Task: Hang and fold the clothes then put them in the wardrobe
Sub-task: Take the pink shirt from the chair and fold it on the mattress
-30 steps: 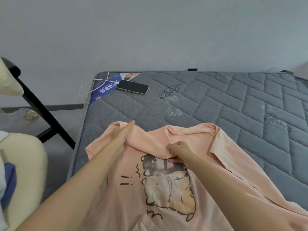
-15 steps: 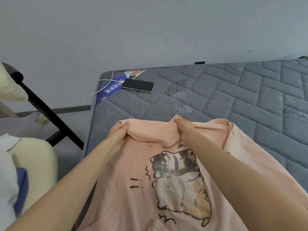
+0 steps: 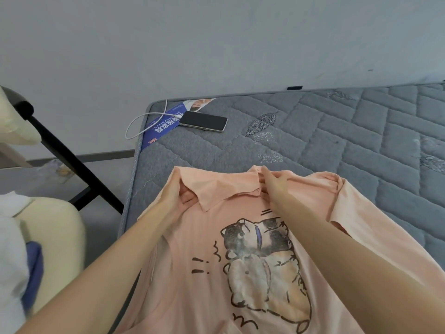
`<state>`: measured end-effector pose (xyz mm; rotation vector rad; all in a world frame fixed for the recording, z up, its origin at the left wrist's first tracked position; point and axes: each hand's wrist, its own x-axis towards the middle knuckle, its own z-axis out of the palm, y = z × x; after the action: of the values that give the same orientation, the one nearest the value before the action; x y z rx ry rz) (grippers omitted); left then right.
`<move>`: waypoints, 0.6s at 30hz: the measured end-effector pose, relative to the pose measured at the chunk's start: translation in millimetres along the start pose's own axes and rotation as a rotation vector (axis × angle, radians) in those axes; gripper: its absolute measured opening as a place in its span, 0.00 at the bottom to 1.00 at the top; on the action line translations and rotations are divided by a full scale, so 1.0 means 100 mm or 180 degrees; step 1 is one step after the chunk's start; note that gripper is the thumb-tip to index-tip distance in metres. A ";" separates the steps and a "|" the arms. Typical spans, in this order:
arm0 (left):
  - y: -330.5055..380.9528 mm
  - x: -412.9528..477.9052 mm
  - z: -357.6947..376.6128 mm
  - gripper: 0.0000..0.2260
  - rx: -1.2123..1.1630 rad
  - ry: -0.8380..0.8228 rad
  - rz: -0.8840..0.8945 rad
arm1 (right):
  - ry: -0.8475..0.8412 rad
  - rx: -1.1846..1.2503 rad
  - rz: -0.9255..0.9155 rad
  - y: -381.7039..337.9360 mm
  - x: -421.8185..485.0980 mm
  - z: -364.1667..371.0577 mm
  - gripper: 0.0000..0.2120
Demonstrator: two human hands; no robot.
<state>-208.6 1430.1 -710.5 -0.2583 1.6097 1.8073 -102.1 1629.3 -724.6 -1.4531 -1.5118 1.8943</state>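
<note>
Grey quilted mattress (image 3: pixel 337 141), stitched in slanted panels with small leaf motifs, sits against a plain pale wall. Across its near left part spreads a soft peach polo shirt (image 3: pixel 204 237), front up, with a cartoon animal print (image 3: pixel 265 273) and a flat pointed collar (image 3: pixel 221 186). The left hand (image 3: pixel 175 196) pinches cloth at the collar's left end; the right hand (image 3: pixel 274 184) pinches its right end, fingers curled. Farther back lie a glossy black phone (image 3: pixel 203 121), a looping white cable (image 3: pixel 138 122) and a blue printed label (image 3: pixel 161 128).
</note>
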 end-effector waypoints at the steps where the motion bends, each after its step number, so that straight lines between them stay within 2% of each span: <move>1: -0.01 -0.03 0.02 0.12 0.0076 -0.0058 -0.0045 | 0.0063 -0.0368 -0.0120 0.00 -0.02 0.02 0.17; 3: -0.06 -0.10 0.06 0.11 0.0441 -0.0201 -0.0081 | 0.0085 -0.0781 -0.0220 0.00 -0.09 0.05 0.17; 7: -0.12 -0.19 0.17 0.11 0.0576 -0.0111 -0.0001 | -0.0148 -0.0316 -0.0031 0.00 -0.21 -0.01 0.18; 9: -0.12 -0.23 0.18 0.08 0.0440 0.0025 -0.0099 | -0.0023 -0.0650 -0.0235 0.06 -0.22 -0.11 0.16; 11: -0.15 -0.28 0.15 0.05 0.0624 0.0122 -0.0257 | -0.0010 -0.0868 -0.0317 0.14 -0.27 -0.21 0.15; 13: -0.22 -0.31 0.10 0.06 0.1223 0.0170 -0.0213 | -0.0069 -0.0956 -0.0258 0.20 -0.32 -0.30 0.13; 15: -0.28 -0.35 0.05 0.10 0.2055 0.0279 0.0105 | -0.0082 -0.1130 -0.0343 0.21 -0.36 -0.36 0.12; 18: -0.32 -0.44 0.02 0.18 0.3259 0.0758 0.0743 | 0.0104 -0.2288 -0.1033 0.18 -0.38 -0.42 0.10</move>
<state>-155.6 1416.1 -710.0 0.2053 2.5814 0.9030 -44.7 1616.5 -718.3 -1.3482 -2.3840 1.1759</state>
